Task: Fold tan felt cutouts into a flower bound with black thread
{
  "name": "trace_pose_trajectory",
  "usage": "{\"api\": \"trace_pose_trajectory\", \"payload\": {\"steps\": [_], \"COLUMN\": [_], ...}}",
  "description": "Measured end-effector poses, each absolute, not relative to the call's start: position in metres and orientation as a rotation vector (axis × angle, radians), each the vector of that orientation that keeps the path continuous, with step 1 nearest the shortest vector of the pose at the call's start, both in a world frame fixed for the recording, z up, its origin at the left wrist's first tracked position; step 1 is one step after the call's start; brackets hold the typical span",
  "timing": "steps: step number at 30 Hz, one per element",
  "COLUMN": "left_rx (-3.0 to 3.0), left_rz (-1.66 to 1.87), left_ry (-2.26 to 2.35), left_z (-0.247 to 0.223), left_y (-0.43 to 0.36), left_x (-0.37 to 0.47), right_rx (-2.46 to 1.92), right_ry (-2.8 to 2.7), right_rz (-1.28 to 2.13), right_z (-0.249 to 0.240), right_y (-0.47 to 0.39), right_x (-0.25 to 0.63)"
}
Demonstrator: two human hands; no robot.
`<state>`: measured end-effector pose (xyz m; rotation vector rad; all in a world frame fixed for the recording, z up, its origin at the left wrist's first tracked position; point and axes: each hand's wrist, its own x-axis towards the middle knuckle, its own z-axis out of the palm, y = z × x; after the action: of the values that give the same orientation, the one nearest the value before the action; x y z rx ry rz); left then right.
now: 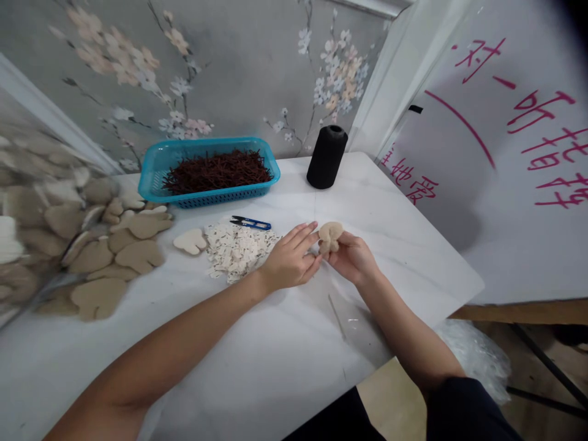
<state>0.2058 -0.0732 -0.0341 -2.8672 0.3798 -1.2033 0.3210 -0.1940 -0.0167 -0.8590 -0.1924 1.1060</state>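
Beige piece (330, 236) up over table (285, 361) now, btwn both hands: R hand (354, 257) pinching it, thumb + fingers. L hand (292, 258) right at its edge, fingers stretched out; can't tell if they grip too. Blue snips (257, 224) lying at back of white scraps (235, 252), L of hands. Pale cutout (190, 241) just beside scraps, tan pile (140, 252) further L. Behind: blue basket (225, 197) w/ dark red strips (215, 171); black spool (326, 160) standing R of it.
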Motion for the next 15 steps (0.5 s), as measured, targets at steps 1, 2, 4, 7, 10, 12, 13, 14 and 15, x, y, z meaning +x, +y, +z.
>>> {"api": "trace_pose_trajectory", "payload": {"steps": [1,2,4,7,10,12,13,14,15], "left_rx": [-2.847,-2.830,-2.820,-2.852,-2.881,-2.906,-2.921,-2.938,-2.952], "left_rz": [-1.202,-1.200,-1.192,-1.166,-1.147,-1.142,-1.146,-1.155,-1.169], "left_ry": [0.395,0.406,0.413,0.422,0.454,0.489,0.506,0.518,0.525], "left_z": [-0.035,-0.035,-0.036,-0.038,-0.039,-0.040,-0.040,-0.040,-0.040], "left_y": [-0.073,-0.073,-0.073,-0.073,-0.072,-0.071,-0.070,-0.068,-0.067], "left_x": [0.207,0.207,0.209,0.210,0.211,0.211,0.211,0.211,0.210], "right_rx": [-0.890,-0.917,-0.982,-1.112,-1.214,-1.271,-1.302,-1.321,-1.338], "right_ry": [-0.176,-0.164,-0.147,-0.180,-0.303,-0.394,-0.431,-0.454,-0.473], "right_rz": [1.090,1.062,0.987,0.874,0.751,0.695,0.668,0.659,0.640], "right_z": [-0.017,-0.017,-0.020,-0.025,-0.033,-0.037,-0.038,-0.039,-0.040], "right_y": [-0.194,-0.194,-0.193,-0.189,-0.184,-0.182,-0.180,-0.180,-0.179], "right_x": [0.321,0.321,0.321,0.319,0.316,0.314,0.314,0.314,0.315]}}
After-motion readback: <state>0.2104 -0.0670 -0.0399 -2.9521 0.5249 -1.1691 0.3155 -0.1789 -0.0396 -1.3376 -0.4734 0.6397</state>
